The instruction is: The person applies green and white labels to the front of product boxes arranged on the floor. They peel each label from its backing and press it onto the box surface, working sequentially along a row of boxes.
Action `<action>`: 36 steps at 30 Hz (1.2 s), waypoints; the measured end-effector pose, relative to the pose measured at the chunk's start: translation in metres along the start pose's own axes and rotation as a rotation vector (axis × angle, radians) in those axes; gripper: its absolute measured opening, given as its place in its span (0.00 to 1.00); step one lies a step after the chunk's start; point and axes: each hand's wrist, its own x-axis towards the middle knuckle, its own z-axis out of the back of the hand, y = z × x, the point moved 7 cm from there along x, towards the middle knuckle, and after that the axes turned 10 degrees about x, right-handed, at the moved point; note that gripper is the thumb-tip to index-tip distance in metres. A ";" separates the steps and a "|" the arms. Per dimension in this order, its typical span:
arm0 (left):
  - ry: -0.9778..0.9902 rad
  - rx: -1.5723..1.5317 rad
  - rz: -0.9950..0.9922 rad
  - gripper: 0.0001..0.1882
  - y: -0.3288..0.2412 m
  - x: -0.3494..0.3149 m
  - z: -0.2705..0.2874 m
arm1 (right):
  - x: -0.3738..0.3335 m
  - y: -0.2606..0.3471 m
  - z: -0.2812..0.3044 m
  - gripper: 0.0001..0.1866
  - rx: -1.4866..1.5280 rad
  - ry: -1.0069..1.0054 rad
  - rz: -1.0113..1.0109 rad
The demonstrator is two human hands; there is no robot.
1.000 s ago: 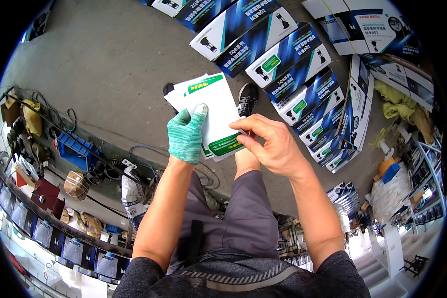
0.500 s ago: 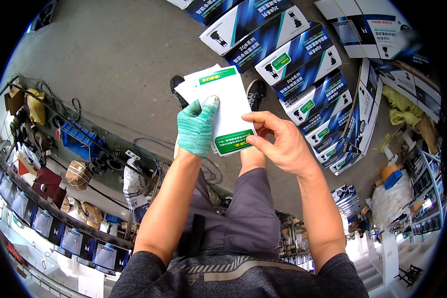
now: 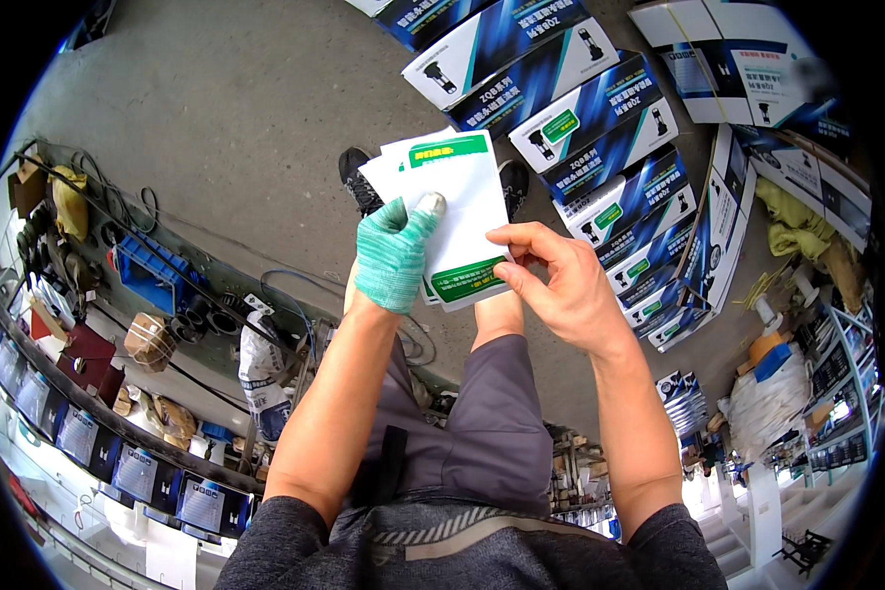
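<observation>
A small fanned stack of white label sheets (image 3: 472, 211) with green printed labels is held above my legs. My left hand (image 3: 393, 258), in a green knit glove, is closed on its left side with the thumb flat on top. My bare right hand (image 3: 565, 285) pinches the right edge of the top sheet, thumb at the end of the lower green label (image 3: 462, 279). Whether that label's corner is lifted cannot be seen. Beyond the hands, a row of blue and white cartons (image 3: 595, 128) stands, several bearing a green label (image 3: 560, 126) on the upper face.
More cartons (image 3: 737, 59) stand at the far right, beside yellow cloth (image 3: 787, 221). To the left are a blue crate (image 3: 152, 273), a white sack (image 3: 264, 369) and cables. My shoes (image 3: 513, 187) are on the grey floor (image 3: 236, 118) beneath the sheets.
The sheets and both hands have shifted slightly right in view, and the top sheet looks tilted a little more. The right-hand pinch at its edge stays.
</observation>
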 end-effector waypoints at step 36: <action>0.059 0.124 0.013 0.14 0.001 0.010 0.005 | 0.010 0.005 -0.007 0.09 -0.042 0.009 0.192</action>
